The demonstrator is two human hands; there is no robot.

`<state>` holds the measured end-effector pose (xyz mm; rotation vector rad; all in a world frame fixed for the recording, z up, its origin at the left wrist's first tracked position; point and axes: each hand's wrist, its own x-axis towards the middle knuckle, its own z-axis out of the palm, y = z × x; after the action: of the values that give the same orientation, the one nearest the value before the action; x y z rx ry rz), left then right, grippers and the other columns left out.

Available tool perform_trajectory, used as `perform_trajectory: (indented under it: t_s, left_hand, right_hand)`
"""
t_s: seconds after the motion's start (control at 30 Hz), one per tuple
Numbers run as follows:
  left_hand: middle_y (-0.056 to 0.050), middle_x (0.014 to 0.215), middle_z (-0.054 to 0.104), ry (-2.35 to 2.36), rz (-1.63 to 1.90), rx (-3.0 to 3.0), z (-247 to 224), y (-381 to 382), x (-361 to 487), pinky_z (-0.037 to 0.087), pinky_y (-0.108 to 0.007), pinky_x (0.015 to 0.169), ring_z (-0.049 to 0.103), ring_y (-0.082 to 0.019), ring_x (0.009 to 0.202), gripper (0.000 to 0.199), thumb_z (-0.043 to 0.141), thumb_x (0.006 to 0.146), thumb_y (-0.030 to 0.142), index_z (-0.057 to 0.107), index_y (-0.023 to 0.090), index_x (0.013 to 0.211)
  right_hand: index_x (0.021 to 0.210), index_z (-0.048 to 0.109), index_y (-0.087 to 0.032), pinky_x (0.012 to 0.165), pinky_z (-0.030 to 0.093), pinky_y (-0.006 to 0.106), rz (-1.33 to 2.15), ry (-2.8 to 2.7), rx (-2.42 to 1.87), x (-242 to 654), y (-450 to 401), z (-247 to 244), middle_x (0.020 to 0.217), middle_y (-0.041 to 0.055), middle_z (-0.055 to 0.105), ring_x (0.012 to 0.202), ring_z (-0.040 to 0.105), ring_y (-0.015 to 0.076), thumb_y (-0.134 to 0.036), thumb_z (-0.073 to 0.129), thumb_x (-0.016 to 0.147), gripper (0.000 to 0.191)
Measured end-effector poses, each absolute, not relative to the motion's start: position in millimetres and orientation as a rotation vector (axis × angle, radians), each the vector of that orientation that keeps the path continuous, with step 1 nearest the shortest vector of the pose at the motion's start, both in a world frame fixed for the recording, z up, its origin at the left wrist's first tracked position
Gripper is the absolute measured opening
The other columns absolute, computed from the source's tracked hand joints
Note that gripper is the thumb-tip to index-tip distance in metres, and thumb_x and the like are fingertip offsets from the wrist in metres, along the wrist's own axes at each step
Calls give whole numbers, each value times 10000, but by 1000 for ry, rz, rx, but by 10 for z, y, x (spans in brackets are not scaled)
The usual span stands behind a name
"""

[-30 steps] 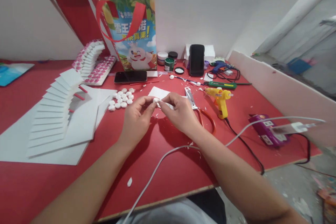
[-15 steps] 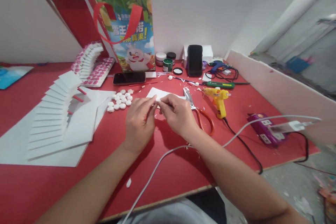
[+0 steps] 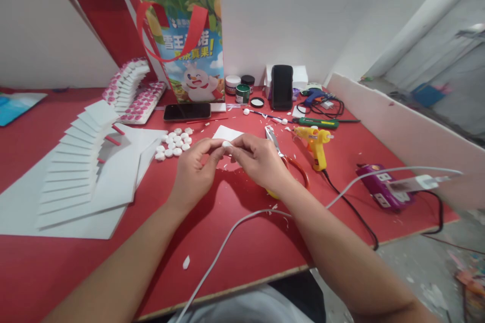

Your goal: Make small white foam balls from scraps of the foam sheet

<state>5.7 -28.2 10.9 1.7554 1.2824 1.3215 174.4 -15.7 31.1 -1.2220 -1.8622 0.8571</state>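
A small white foam disc (image 3: 227,144) is pinched between the fingertips of both hands over the middle of the red table. My left hand (image 3: 197,170) closes thumb and forefinger on its left side. From the other side my right hand (image 3: 260,160) grips it the same way, its lower fingers curled. Behind the hands lies a white sheet piece (image 3: 226,132), partly covered. Several similar white discs (image 3: 174,143) sit grouped to the left. Scissors with orange handles (image 3: 297,169) rest right of my right hand, partly hidden by it.
A yellow glue gun (image 3: 316,146) and a purple power block (image 3: 384,186) stand on the right. A white cable (image 3: 231,234) crosses the front. White stepped foam pieces (image 3: 71,161) lie left. Behind are a phone (image 3: 187,111), paint jars (image 3: 242,94) and a printed bag (image 3: 197,50).
My left hand has dropped slightly and turned, its fingers shifting on the disc. My right hand moved a little to the right. More of the disc shows now.
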Motion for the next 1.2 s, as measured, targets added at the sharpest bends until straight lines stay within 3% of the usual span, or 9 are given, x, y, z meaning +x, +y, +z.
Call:
perform_trajectory:
  t_s: [0.13, 0.27, 0.37, 0.5, 0.8, 0.9, 1.07, 1.2]
  left_hand:
    - [-16, 833, 676, 1267, 1312, 1640, 100, -300, 90, 505, -302, 761, 629, -176, 801, 133, 553, 934, 289, 657, 206, 926]
    - [-8, 787, 651, 1320, 1378, 1655, 76, -355, 190, 489, -285, 690, 595, -154, 719, 152, 509, 950, 248, 649, 193, 928]
    - [-29, 881, 685, 1291, 1382, 1775, 71, -388, 242, 499, -285, 722, 622, -161, 787, 153, 516, 935, 207, 666, 186, 955]
    - [-53, 965, 712, 1263, 1388, 1688, 56, -382, 238, 535, -294, 767, 672, -178, 852, 172, 606, 900, 242, 663, 176, 1049]
    - [-43, 903, 711, 1301, 1436, 1641, 59, -352, 185, 526, -288, 770, 647, -148, 776, 208, 650, 898, 289, 706, 173, 1061]
    - [-14, 813, 682, 1221, 1410, 1430, 101, -328, 181, 516, -272, 703, 613, -127, 691, 239, 701, 853, 276, 727, 187, 1073]
    - [-9, 790, 697, 955, 1382, 915, 118, -274, 185, 504, -239, 648, 577, -83, 611, 271, 802, 701, 187, 775, 175, 971]
    - [-23, 788, 721, 943, 1384, 706, 97, -245, 172, 500, -223, 614, 591, -79, 603, 263, 843, 617, 158, 788, 158, 874]
  right_hand:
    - [945, 656, -177, 683, 428, 259, 878, -1839, -1218, 1739, -168, 327, 881, 47, 705, 759, 613, 150, -444, 674, 873, 278]
    - [896, 619, -178, 677, 455, 256, 862, -1776, -1106, 1646, -202, 261, 798, 24, 690, 706, 616, 135, -336, 572, 936, 170]
    - [886, 614, -183, 675, 468, 258, 871, -1685, -1109, 1613, -192, 212, 802, 23, 694, 719, 627, 138, -312, 585, 920, 136]
    - [809, 639, -174, 635, 466, 252, 1032, -1540, -1095, 1654, -147, 221, 735, 14, 689, 666, 608, 127, -341, 645, 878, 181]
    - [728, 628, -166, 540, 399, 223, 1154, -1499, -1087, 1634, -146, 214, 632, -6, 627, 549, 501, 92, -365, 648, 867, 244]
    - [733, 650, -163, 539, 376, 224, 1097, -1563, -1104, 1647, -124, 187, 616, -10, 604, 546, 478, 90, -358, 605, 895, 258]
    - [971, 709, -164, 559, 364, 234, 1004, -1657, -1140, 1663, -125, 183, 651, -22, 604, 559, 472, 97, -290, 568, 917, 197]
    - [903, 710, -156, 574, 359, 238, 892, -1751, -1108, 1657, -170, 215, 634, -24, 588, 556, 455, 92, -300, 566, 941, 208]
